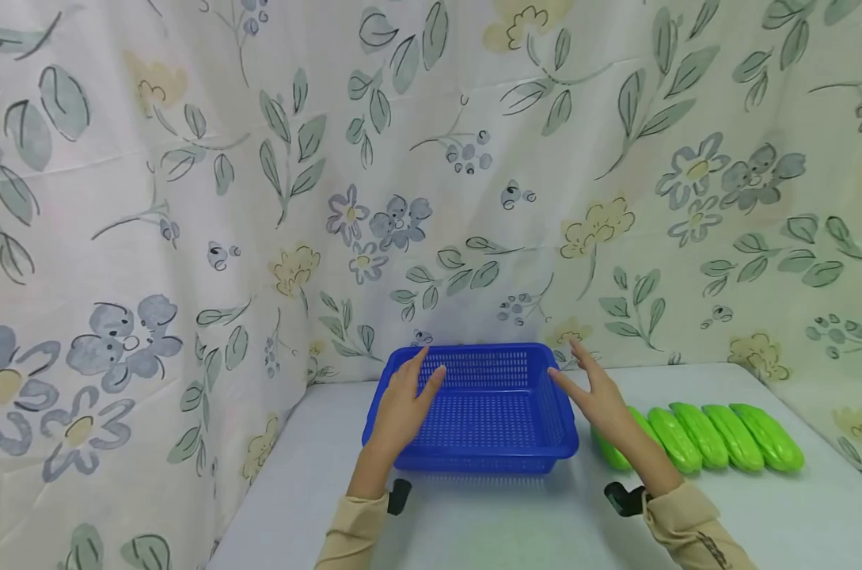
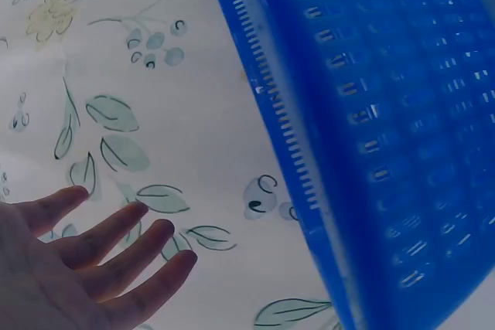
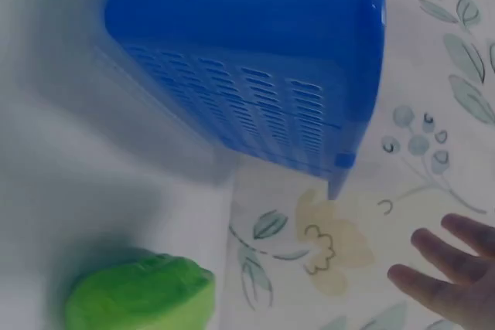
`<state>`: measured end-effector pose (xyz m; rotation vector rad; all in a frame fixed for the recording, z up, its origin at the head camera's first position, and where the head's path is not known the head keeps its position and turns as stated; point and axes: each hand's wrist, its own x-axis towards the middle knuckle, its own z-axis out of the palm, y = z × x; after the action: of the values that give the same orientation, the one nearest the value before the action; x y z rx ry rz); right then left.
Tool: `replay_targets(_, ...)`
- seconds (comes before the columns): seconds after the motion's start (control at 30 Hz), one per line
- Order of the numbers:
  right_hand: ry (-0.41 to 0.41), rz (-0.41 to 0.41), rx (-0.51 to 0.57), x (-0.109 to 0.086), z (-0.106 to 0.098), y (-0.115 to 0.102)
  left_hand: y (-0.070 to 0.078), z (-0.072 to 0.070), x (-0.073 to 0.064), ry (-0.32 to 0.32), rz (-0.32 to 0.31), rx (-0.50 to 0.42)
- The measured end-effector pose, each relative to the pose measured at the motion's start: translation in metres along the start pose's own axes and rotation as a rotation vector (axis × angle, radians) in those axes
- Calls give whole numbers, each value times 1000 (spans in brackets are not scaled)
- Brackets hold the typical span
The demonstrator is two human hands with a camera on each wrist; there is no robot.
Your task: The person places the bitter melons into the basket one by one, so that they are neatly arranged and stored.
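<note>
A blue plastic basket (image 1: 473, 463) with slotted sides stands on the white table, its inside bare. In the head view my left hand (image 1: 400, 408) overlaps the basket's left side, fingers spread and holding nothing. My right hand (image 1: 605, 408) is by its right side, thumb and fingers apart, likewise holding nothing. The left wrist view shows straight left fingers (image 2: 116, 249) beside the basket wall (image 2: 371, 152). From the right wrist, the right fingers (image 3: 445, 256) appear apart from the basket's outer side (image 3: 247, 98).
Several bright green, shiny, elongated packages (image 1: 715, 435) lie in a row on the table right of the basket, partly behind my right forearm. A floral curtain (image 1: 431, 198) hangs behind and to the left of the white table (image 1: 281, 507).
</note>
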<state>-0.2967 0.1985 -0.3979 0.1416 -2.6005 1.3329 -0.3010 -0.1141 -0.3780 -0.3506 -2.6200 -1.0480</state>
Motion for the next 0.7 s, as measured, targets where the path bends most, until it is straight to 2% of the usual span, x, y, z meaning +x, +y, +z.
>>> replay_targets(0.1,12,33,47,0,1,7,-5,0,-2,-4,-22,-29)
replay_targets(0.37,44,29,144,-3,0,28,-17,-2,-5,5,-41,-103)
replay_targets(0.5,46,76,141,-7,0,39,-24,-5,-4,21,-44,-124)
replay_targets(0.7,65,135,154,-11,0,58,-38,-9,-3,37,-94,-178)
